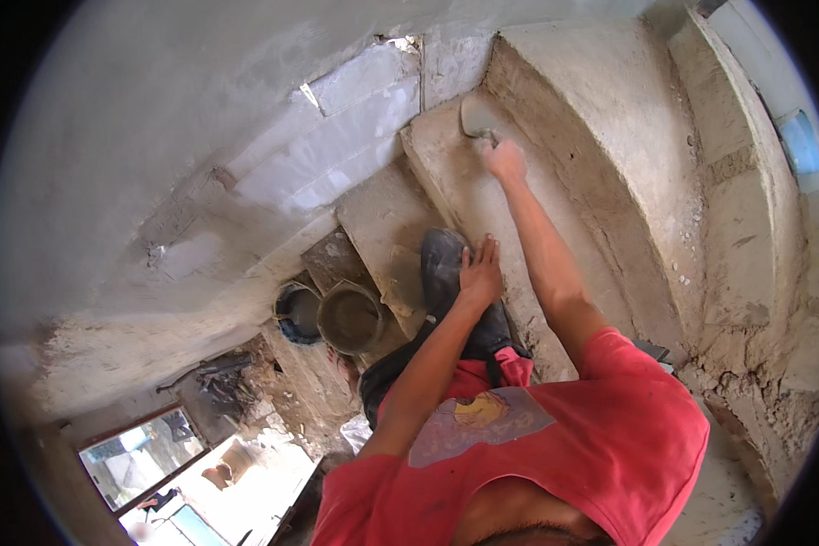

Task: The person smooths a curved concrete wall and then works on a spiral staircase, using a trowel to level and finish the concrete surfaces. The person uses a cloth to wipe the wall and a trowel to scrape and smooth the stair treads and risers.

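Note:
My right hand (506,162) is stretched forward and closed around the handle of a trowel (479,116). The trowel's grey blade is at the surface of a concrete step (460,173), close to the inner corner by the wall. My left hand (482,276) lies with its fingers extended beside my dark-clad leg (441,259), nearest the knee or boot end; whether it presses on the leg or on the step is hard to tell. Nothing shows in that hand.
Rough concrete stairs (601,118) rise to the right. A patched block wall (337,136) runs along the left. Two buckets, one greyish (350,318) and one dark-rimmed (298,314), stand on lower steps. Rubble (264,391) lies below, near a bright opening (218,482).

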Motion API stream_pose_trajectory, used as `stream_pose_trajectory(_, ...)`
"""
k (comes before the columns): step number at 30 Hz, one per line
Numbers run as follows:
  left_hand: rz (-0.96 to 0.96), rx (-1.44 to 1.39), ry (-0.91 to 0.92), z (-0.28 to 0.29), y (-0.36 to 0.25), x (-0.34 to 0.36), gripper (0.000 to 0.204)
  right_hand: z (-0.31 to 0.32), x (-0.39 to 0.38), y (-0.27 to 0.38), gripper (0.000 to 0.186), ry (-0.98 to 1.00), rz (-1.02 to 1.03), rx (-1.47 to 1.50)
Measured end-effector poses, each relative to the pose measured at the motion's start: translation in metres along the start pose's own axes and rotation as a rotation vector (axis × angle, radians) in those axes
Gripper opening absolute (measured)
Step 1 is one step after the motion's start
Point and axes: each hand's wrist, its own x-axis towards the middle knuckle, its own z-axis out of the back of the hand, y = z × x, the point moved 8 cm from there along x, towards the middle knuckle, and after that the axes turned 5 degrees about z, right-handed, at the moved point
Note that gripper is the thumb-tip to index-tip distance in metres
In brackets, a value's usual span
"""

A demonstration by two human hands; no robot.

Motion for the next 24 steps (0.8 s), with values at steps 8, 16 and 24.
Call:
stream_pose_trajectory(8, -0.001, 0.105, 0.007, -0.005, 0.001, 0.005, 0.082, -0.013, 0.021, 0.024, 0.049, -0.007, 0.055, -0.021)
stream_pose_trajectory(16, 0.003, 0.117, 0.076, -0.001, 0.004, 0.006, 0.084, -0.022, -0.016, 0.027, 0.053, 0.093, 0.118, -0.053)
stream_pose_trajectory(24, -0.022, 0.013, 0.065, 0.017, 0.000, -0.003, 0.080, 0.031, -0.117, -0.089, 0.055, -0.031, 0.010, 0.010)
